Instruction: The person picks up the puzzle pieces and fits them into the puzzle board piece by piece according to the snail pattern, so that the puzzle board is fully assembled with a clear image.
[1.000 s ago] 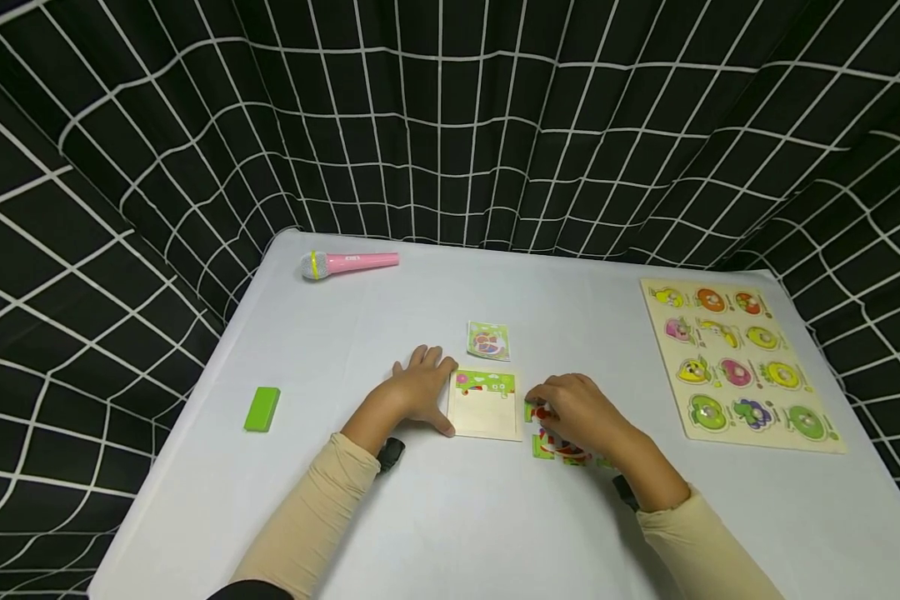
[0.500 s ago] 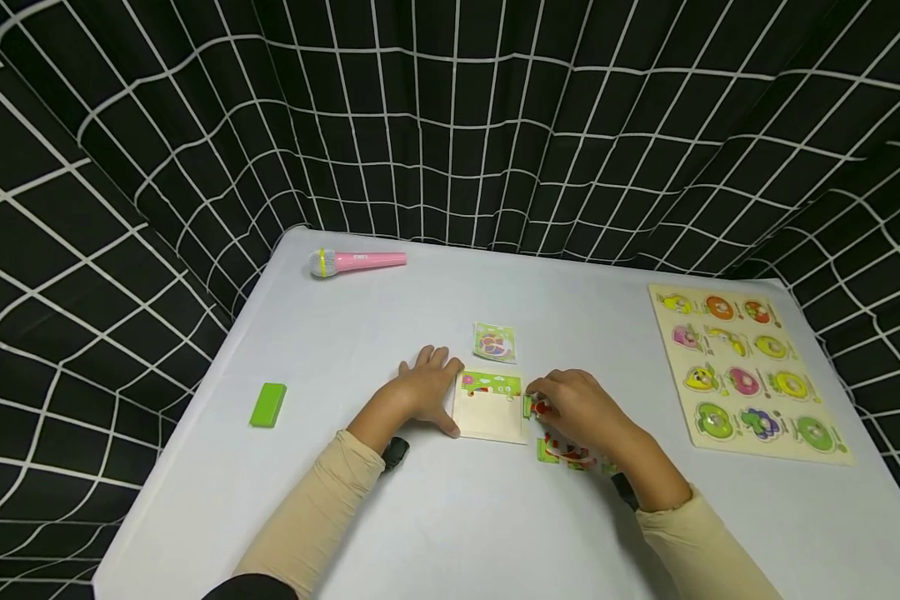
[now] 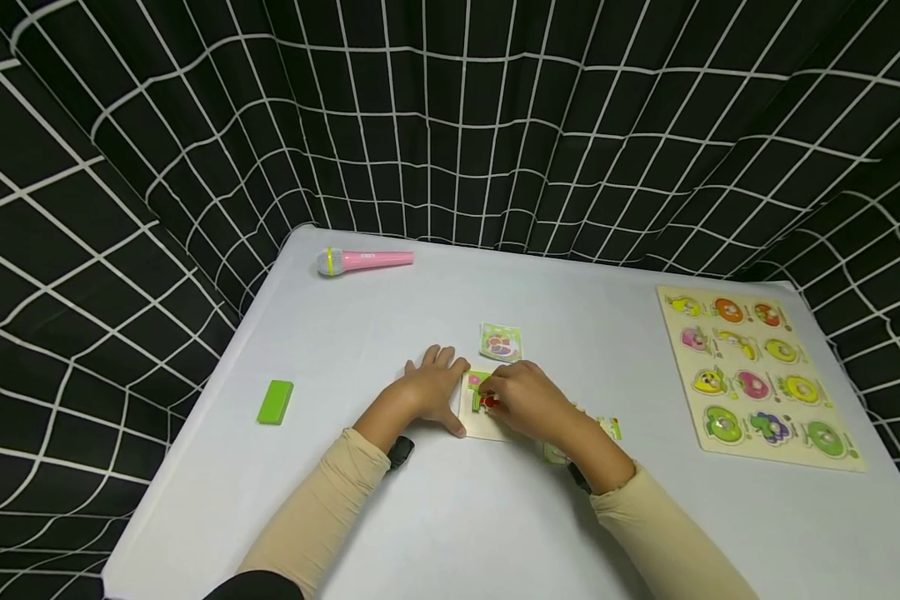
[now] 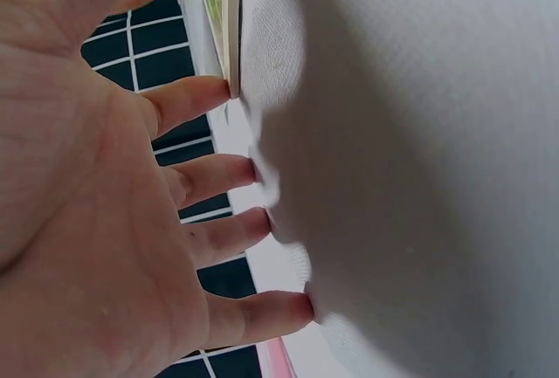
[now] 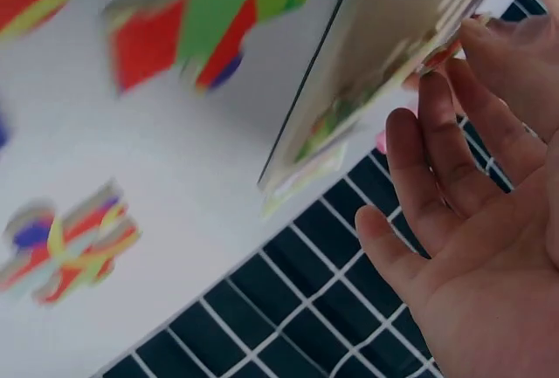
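My left hand (image 3: 429,392) lies spread at the left side of a shallow wooden jigsaw tray (image 3: 480,427), thumb at the lower corner and forefinger near the upper one. The left wrist view shows one fingertip on the tray's edge and the other fingertips on the cloth. Over the tray, my right hand (image 3: 528,402) pinches a green and red puzzle piece (image 3: 486,402) between thumb and fingers. This piece sits near the left side, just below a green picture strip along the top; the hand hides the tray's right part. Loose puzzle pieces (image 5: 74,247) lie right of the tray, partly under my right forearm.
A small picture card (image 3: 501,342) lies just beyond the tray. Farther off are a pink toy microphone (image 3: 367,261) at back left, a green block (image 3: 275,402) at left and a wooden fruit peg board (image 3: 761,379) at right. Black gridded curtains (image 3: 495,125) surround the white table.
My right hand has picked up the green and red puzzle piece beside the tray and carried it left over the tray. My left hand stays at the tray's edge. The head view shifts slightly.
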The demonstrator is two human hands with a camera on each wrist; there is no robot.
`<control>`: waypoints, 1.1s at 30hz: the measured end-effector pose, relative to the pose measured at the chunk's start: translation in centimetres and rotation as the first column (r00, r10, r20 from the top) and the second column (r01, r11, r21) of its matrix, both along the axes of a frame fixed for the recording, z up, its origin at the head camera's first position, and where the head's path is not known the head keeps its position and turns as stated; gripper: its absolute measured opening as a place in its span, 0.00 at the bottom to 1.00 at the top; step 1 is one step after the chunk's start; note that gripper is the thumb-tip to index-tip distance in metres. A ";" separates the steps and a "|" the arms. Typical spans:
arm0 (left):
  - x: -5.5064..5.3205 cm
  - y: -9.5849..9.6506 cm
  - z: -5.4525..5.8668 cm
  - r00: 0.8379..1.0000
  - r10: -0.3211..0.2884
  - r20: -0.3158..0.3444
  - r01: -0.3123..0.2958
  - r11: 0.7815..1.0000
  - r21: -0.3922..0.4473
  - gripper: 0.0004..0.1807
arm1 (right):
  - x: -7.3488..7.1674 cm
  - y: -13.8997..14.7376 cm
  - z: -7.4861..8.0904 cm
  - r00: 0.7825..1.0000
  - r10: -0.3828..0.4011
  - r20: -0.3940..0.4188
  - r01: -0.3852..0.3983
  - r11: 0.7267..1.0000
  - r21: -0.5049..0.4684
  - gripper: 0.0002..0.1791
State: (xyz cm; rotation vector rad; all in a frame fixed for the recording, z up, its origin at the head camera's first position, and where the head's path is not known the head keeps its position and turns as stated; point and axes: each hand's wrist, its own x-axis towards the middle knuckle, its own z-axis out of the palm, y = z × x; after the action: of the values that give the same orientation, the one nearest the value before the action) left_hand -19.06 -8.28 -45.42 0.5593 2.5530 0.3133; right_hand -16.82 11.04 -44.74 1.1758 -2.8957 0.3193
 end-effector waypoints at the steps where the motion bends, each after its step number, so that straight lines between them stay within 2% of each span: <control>1: 0.0 0.0 0.1 1.000 -0.001 0.002 0.001 1.000 0.001 0.58 | 0.0 -0.2 -0.1 1.000 0.000 0.007 0.000 1.000 0.002 0.14; 5: 0.0 0.2 0.2 1.000 -0.015 -0.003 0.015 1.000 0.000 0.57 | -0.1 -0.5 -0.5 0.999 -0.019 0.037 0.018 1.000 0.020 0.13; 16: -0.1 0.2 0.3 1.000 -0.014 -0.012 0.013 1.000 -0.018 0.57 | -0.1 -1.0 -0.6 0.999 -0.051 0.008 0.051 0.998 0.048 0.10; 22: 0.0 0.2 0.3 1.000 -0.011 -0.010 0.011 1.000 -0.027 0.58 | 0.1 -1.3 -0.6 0.996 -0.083 0.019 0.082 0.994 0.074 0.10; 28: 0.0 0.2 0.3 1.000 -0.002 -0.005 0.002 1.000 -0.014 0.58 | 0.4 -1.4 -0.8 0.997 -0.051 -0.054 0.056 0.993 0.106 0.07; 33: 0.1 0.1 0.2 1.000 0.002 0.000 -0.002 1.000 -0.006 0.58 | 0.6 -1.4 -1.1 0.994 -0.028 -0.102 0.038 0.995 0.095 0.04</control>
State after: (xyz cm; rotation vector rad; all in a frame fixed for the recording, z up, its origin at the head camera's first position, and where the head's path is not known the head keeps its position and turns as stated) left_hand -18.96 -8.18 -45.19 0.5545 2.5536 0.3063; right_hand -16.22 9.65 -45.87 1.1194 -2.8689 0.1169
